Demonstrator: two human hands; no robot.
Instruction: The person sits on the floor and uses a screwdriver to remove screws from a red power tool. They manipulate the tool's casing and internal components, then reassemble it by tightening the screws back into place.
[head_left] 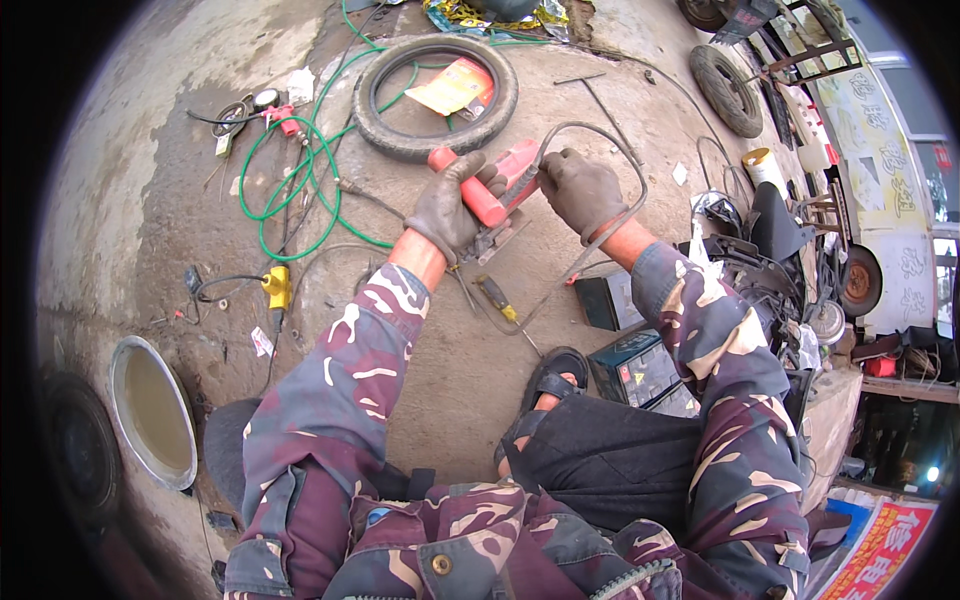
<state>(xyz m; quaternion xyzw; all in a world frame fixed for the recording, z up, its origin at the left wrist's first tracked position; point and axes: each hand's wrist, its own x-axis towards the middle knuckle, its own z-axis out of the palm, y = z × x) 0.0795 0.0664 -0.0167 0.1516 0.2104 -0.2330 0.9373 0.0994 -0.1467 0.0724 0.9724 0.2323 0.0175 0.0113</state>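
Note:
My left hand (pixel 452 212), in a grey work glove, is closed round the round handle of a red tool (pixel 516 165). The tool's exact kind is unclear. Dull metal parts show under the handle. A dark cable (pixel 641 180) with a ribbed sleeve leaves the tool and loops over my right hand (pixel 582 192). That hand is gloved too, with its fingers curled close to the ribbed sleeve; what they grip is hidden. On the ground below lies a screwdriver (pixel 496 298) with a yellow and black handle.
A tyre (pixel 388 140) with an orange packet (pixel 455 87) inside lies ahead. To the left are a green hose (pixel 262 226), a yellow connector (pixel 277 288) and a water basin (pixel 152 412). A T-handled tool (pixel 603 108), batteries (pixel 636 368) and motorbike parts (pixel 735 262) are at right.

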